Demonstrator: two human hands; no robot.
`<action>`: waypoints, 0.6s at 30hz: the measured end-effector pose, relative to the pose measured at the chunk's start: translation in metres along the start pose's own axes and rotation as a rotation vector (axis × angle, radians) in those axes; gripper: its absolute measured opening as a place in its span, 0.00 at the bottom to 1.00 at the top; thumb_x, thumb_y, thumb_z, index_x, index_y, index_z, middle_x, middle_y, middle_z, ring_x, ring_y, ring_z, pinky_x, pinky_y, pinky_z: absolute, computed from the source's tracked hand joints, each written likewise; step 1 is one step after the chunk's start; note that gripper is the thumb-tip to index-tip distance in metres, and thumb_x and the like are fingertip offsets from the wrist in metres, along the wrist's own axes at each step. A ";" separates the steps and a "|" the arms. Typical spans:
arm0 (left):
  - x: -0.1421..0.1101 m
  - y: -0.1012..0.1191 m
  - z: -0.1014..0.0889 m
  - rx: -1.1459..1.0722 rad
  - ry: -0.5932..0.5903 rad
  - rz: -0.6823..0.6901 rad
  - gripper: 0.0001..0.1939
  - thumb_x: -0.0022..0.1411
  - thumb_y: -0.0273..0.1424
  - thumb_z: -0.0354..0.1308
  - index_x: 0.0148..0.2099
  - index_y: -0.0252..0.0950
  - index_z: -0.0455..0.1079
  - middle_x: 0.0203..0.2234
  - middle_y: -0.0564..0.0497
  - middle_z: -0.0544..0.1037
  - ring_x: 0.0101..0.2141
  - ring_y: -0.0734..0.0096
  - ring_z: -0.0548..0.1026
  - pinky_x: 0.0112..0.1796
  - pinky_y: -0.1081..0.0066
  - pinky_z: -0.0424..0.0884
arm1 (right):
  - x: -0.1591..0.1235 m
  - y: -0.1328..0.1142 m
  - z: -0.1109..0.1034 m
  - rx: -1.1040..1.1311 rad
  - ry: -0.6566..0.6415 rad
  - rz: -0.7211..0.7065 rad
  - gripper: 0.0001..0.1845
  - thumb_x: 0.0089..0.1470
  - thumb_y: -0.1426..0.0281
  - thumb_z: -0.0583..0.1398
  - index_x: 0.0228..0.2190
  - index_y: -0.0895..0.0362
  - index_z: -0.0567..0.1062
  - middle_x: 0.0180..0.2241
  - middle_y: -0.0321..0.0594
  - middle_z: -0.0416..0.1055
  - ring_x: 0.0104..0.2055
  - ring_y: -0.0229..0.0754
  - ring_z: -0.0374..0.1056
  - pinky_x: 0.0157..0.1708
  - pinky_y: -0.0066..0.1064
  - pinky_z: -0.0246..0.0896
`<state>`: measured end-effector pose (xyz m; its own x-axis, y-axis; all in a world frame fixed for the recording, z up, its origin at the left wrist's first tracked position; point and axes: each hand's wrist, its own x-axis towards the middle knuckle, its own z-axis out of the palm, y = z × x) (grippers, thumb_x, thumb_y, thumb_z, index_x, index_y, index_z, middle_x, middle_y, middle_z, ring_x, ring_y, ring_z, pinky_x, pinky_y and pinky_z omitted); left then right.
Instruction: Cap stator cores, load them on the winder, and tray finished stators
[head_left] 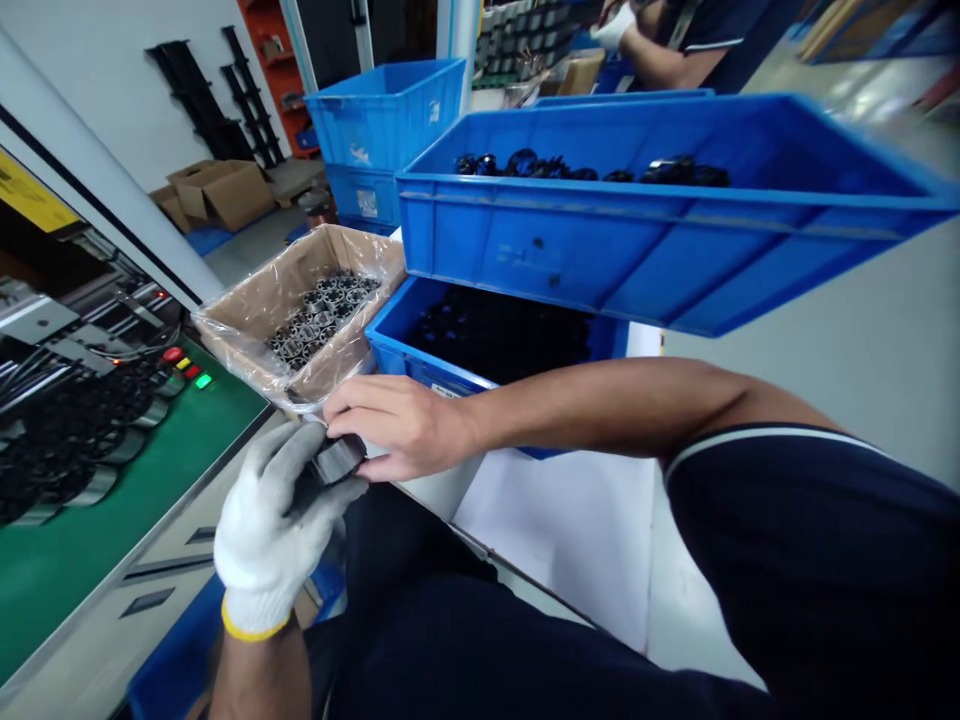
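A stator core [341, 459], a short grey metal cylinder with dark ends, is held between my two hands over the near edge of the table. My left hand [270, 520] wears a white knitted glove with a yellow cuff, and its fingers are closed around the core from the left and below. From the right, my bare right hand [409, 425] grips the same core, with fingers on top and thumb low on its side. The palm-side contact of both hands is hidden. Just beyond them, a plastic-lined cardboard box [341, 385] contains many loose metal cores [319, 320].
A blue bin [555, 235] with black parts sits above another blue bin [390, 335] holding dark pieces. On the left, a green worktop [202, 430] carries rows of cores and lit buttons. Stacked blue crates [382, 120] and a gloved co-worker [667, 60] are farther back.
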<state>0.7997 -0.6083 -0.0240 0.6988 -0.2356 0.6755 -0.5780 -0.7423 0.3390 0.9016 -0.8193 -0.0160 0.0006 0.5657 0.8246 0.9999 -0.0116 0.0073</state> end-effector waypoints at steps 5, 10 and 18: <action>-0.013 0.000 0.018 -0.266 0.155 -0.187 0.28 0.60 0.35 0.73 0.62 0.45 0.74 0.53 0.47 0.79 0.54 0.59 0.78 0.56 0.65 0.75 | 0.003 -0.003 -0.004 0.036 -0.005 0.061 0.18 0.60 0.72 0.65 0.50 0.65 0.70 0.50 0.55 0.73 0.54 0.47 0.71 0.55 0.38 0.72; -0.024 0.003 0.030 -0.957 0.144 -0.529 0.28 0.62 0.38 0.68 0.64 0.48 0.71 0.66 0.46 0.71 0.61 0.54 0.74 0.52 0.66 0.79 | 0.006 -0.003 -0.009 0.242 -0.020 0.171 0.19 0.62 0.67 0.65 0.51 0.62 0.70 0.53 0.56 0.71 0.58 0.46 0.70 0.56 0.38 0.73; -0.007 0.011 0.024 -0.623 0.109 -0.666 0.35 0.46 0.31 0.77 0.57 0.41 0.75 0.52 0.46 0.82 0.52 0.55 0.81 0.54 0.60 0.79 | 0.002 -0.003 -0.006 0.144 -0.104 0.154 0.22 0.57 0.72 0.65 0.53 0.62 0.69 0.49 0.53 0.73 0.52 0.48 0.71 0.51 0.40 0.74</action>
<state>0.7985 -0.6299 -0.0413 0.9435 0.2037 0.2614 -0.2150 -0.2241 0.9505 0.8984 -0.8228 -0.0112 0.1470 0.6484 0.7470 0.9796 0.0091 -0.2007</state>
